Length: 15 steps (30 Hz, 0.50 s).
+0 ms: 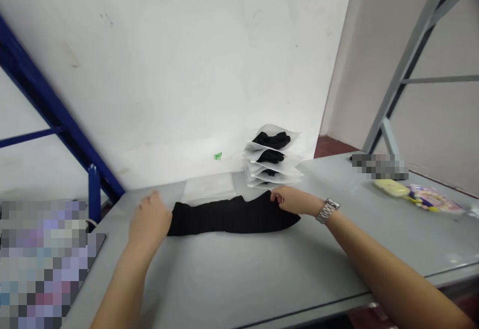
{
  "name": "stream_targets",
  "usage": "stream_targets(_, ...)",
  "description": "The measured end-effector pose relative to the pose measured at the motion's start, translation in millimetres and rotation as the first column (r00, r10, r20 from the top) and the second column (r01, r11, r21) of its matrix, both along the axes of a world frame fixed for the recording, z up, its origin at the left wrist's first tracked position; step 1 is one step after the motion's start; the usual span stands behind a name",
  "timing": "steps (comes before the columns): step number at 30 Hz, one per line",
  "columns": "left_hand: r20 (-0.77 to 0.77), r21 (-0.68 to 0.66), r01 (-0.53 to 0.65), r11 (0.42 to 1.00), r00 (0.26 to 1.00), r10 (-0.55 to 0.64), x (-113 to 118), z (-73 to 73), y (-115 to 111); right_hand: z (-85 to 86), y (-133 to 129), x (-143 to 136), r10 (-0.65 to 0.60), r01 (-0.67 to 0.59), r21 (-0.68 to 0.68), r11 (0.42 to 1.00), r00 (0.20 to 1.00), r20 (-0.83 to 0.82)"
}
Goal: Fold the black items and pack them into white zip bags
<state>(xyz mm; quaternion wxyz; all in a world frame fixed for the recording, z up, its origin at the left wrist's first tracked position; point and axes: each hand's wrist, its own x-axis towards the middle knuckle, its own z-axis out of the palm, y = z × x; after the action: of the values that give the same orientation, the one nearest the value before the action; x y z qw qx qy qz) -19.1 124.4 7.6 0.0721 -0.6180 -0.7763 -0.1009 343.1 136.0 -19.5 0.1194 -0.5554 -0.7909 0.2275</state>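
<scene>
A long black fabric piece (224, 215), sock-like or sleeve-like in outline, is stretched left to right above the grey table. My right hand (294, 200), with a metal-band watch on the wrist, pinches its upper edge near the right end. At the left end is my left hand (149, 219), slightly blurred, its fingers curled and closed at the fabric's edge; the hand itself partly hides the grip. Just behind the fabric lies a flat stack of whitish translucent bags (209, 186). To the right of these, several filled bags (275, 157) with folded black fabric inside are piled up.
The grey table (209, 279) meets a white wall panel (187, 69) at the back. On its right side lie a yellow case (391, 187) and a packet with colourful beads (434, 199). A blue metal frame (63, 119) stands left, a grey one (400, 69) right.
</scene>
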Motion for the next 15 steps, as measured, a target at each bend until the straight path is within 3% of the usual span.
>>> stream_targets(2,-0.019,-0.001,0.201,0.980,0.980,-0.201,7.6,-10.1,0.9,-0.3,1.3,-2.9,0.002,-0.002,0.011,1.000,1.000,-0.012)
stream_targets(4,0.034,-0.084,0.439,0.895,0.899,-0.437,16.0,-22.9,4.2,-4.4,2.1,-7.5,0.042,-0.042,0.010,0.999,0.999,-0.033)
stream_targets(6,0.097,-0.152,0.548,0.823,0.837,-0.539,21.4,-35.7,9.2,-11.1,3.3,-12.0,0.067,-0.066,0.041,0.997,0.997,-0.040)
stream_targets(10,0.097,-0.154,0.507,0.848,0.862,-0.498,20.8,-49.3,19.5,-21.8,6.9,-18.0,0.068,-0.060,0.151,0.987,0.997,-0.048)
stream_targets(15,0.080,-0.122,0.397,0.910,0.918,-0.389,-0.6,-44.2,27.8,-17.7,5.9,-19.7,0.054,-0.016,0.311,0.950,0.992,-0.112)
